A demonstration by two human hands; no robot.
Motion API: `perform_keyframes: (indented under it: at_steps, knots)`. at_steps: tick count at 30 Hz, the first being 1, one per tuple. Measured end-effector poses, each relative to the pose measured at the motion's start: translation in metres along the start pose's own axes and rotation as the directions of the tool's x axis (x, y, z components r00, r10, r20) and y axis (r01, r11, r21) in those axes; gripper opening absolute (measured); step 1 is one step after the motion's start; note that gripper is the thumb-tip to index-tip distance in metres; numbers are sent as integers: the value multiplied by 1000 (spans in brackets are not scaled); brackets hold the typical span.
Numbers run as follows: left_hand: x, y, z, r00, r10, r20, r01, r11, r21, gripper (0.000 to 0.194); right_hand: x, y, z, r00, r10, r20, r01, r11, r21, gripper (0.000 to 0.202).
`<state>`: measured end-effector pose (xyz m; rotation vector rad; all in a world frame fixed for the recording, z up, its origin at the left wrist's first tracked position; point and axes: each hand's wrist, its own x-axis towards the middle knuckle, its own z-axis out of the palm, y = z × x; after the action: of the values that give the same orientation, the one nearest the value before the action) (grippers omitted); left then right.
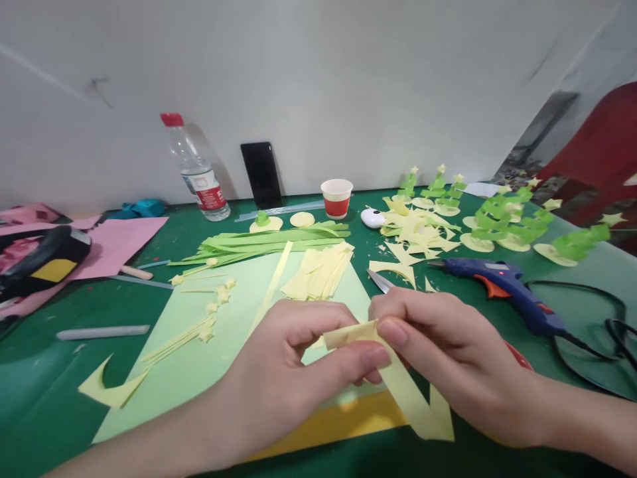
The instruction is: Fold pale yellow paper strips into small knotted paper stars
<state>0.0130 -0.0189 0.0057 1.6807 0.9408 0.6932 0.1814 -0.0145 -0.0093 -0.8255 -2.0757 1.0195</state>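
A pale yellow paper strip (405, 392) is pinched between both hands, its short end folded over and its long tail hanging down with a bend. My left hand (303, 358) grips the folded end with thumb and fingers. My right hand (442, 352) pinches the strip at the fold, thumb on top. Beneath them lies a light green sheet (199, 378) over a yellow-orange one (343, 425). On the green sheet rest a stack of pale yellow strips (318, 272) and thin strips with small yellow stars (219, 299). Scissors (381, 280) are partly hidden behind my right hand.
A blue glue gun (507, 285) with a cable lies right. Behind it stand several green paper trees (502, 212). Yellow scraps (413, 229), a paper cup (337, 198), a phone (261, 174) and a bottle (202, 176) are along the wall. Pink paper (119, 245) lies left.
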Motion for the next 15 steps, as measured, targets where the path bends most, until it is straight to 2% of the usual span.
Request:
perform_keyframes:
  at_steps: [2, 5, 7, 11, 15]
  knots:
    - [-2, 0, -1, 1000, -18, 10, 18, 1000, 7, 28, 0, -3, -1, 999, 36, 38, -37, 999, 37, 28]
    - [-2, -1, -2, 997, -38, 69, 36, 999, 31, 28, 1, -6, -2, 981, 96, 170, -113, 989, 92, 31]
    - [-2, -1, -1, 990, -92, 108, 87, 995, 50, 29, 2, -5, -1, 962, 129, 241, -152, 985, 77, 32]
    - [0, -1, 1, 982, -172, 77, 168, 984, 53, 30, 3, -2, -2, 976, 81, 201, -89, 996, 31, 35]
    - [1, -2, -2, 995, -79, 69, 78, 997, 19, 29, 3, 0, -6, 980, 95, 173, -115, 987, 109, 36]
